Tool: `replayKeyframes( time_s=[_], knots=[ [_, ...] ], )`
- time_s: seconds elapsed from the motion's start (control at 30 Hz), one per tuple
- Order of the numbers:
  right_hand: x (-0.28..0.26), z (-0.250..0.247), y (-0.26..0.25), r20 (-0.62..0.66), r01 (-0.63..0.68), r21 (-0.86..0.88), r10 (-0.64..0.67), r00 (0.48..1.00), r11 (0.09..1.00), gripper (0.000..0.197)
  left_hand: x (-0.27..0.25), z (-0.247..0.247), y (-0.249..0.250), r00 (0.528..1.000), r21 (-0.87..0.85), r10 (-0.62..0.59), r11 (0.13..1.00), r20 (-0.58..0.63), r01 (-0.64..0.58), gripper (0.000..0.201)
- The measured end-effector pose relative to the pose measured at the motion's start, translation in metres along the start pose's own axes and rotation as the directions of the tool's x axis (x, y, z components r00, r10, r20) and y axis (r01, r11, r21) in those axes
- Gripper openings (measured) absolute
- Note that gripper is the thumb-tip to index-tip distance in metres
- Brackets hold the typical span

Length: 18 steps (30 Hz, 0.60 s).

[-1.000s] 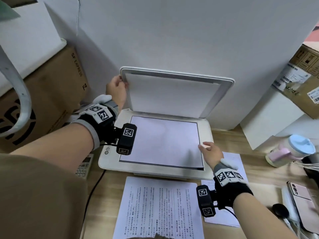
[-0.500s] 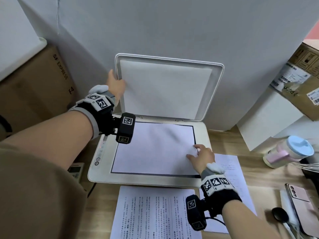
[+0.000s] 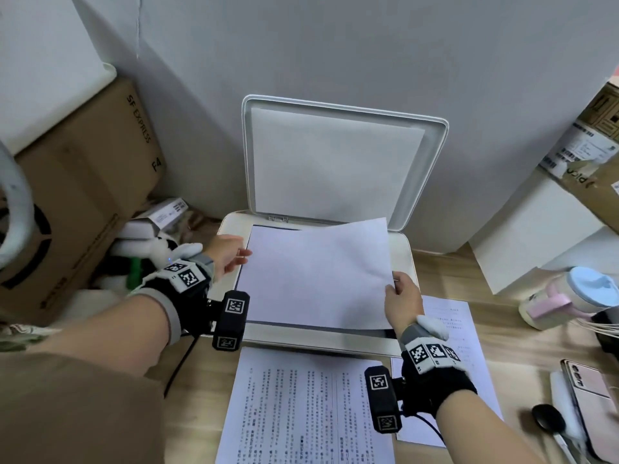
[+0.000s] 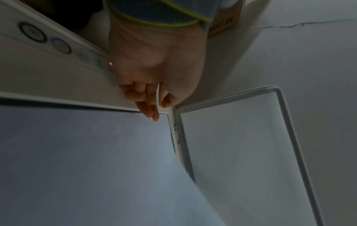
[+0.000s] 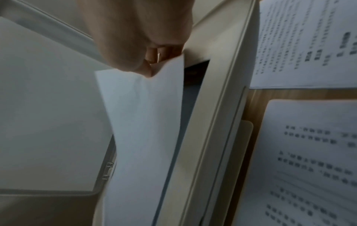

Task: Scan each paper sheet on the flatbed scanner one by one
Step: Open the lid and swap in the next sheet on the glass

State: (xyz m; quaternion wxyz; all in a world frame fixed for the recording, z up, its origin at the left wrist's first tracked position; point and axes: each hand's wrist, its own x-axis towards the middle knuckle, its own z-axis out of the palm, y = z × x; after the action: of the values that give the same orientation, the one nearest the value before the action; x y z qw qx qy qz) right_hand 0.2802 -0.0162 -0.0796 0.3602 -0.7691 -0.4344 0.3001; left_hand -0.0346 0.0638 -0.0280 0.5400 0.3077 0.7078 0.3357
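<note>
The white flatbed scanner [image 3: 403, 256] stands against the wall with its lid [image 3: 335, 162] upright. A sheet [image 3: 315, 276] lies blank side up on the glass, its right side raised. My right hand [image 3: 400, 296] pinches that right edge; the right wrist view shows thumb and fingers of this hand [image 5: 150, 61] closed on the paper [image 5: 144, 130] above the dark glass. My left hand [image 3: 231, 256] hovers at the sheet's left edge with loose fingers, holding nothing. In the left wrist view its fingertips [image 4: 154, 117] reach the far corner of the sheet [image 4: 86, 160].
A printed sheet [image 3: 301, 413] lies in front of the scanner, another [image 3: 459, 329] to its right under my wrist. Cardboard boxes [image 3: 83, 195] crowd the left, white boxes [image 3: 536, 229] the right. A pink and blue cup [image 3: 569, 299], phone [image 3: 589, 396] and spoon [image 3: 549, 420] sit at the right.
My left hand has let go of the lid, which now stands upright, and dropped to the sheet's left edge. My right hand has pinched and raised the sheet's right edge.
</note>
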Motion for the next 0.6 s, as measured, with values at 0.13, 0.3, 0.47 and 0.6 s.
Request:
replayKeyframes(
  time_s=[0.13,0.3,0.47,0.6],
  knots=[
    [-0.003,-0.001,0.0,-0.072,-0.004,0.206,0.02,0.997,0.979,0.032,-0.011,-0.006,-0.012,0.995,0.099,-0.013,0.995,0.094,0.004,0.039],
    [-0.013,-0.014,-0.014,-0.119,0.046,0.423,0.005,0.993,0.905,0.031,-0.029,-0.009,-0.012,0.98,0.133,-0.008,0.991,0.199,-0.019,0.006],
    [-0.012,-0.034,-0.026,-0.192,0.139,0.445,-0.058,0.98,0.884,0.021,-0.042,-0.013,0.005,0.971,-0.148,0.116,0.985,0.208,-0.086,0.023],
    [-0.015,-0.053,-0.025,-0.178,0.169,0.422,-0.101,0.979,0.891,0.026,-0.057,-0.014,0.008,0.965,-0.259,0.177,0.958,0.192,-0.124,0.033]
  ],
)
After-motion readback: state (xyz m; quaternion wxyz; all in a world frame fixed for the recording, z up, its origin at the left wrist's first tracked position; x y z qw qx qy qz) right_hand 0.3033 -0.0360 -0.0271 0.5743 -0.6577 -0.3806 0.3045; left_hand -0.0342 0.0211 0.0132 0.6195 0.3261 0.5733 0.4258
